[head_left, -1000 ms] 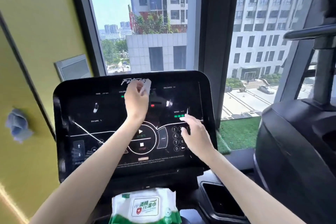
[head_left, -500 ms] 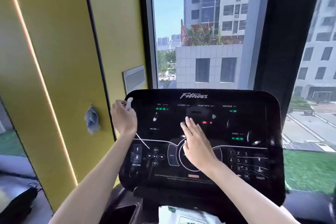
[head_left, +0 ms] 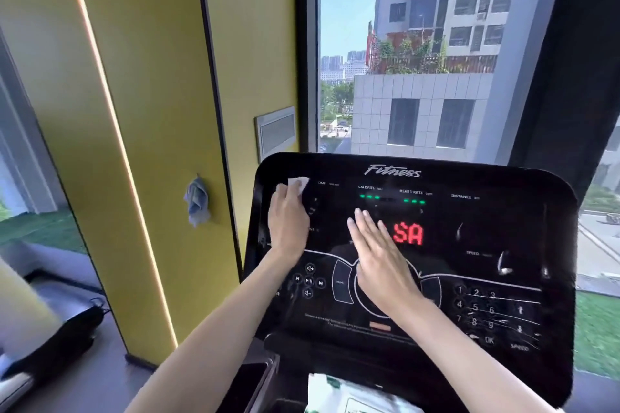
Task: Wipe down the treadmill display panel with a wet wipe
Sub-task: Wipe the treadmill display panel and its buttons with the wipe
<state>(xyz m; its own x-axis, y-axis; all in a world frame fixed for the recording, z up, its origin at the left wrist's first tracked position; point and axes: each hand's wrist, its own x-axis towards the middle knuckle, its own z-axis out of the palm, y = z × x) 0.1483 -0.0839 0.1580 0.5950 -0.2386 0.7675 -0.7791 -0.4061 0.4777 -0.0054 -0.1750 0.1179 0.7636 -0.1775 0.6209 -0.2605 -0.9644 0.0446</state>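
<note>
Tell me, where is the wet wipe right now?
The wet wipe is under the left hand, pressed on the upper left corner of the display panel, left of the TIME label.

The display panel (head_left: 503,228) in front of me carries the brand "Fitness" along its top edge, with the labels "CALORIES", "HEART RATE", "DISTANCE" and "SPEED" below. Red characters "SA" are lit at its centre. The keypad (head_left: 483,308) at lower right shows digits 1 to 9 and "OK".
</note>
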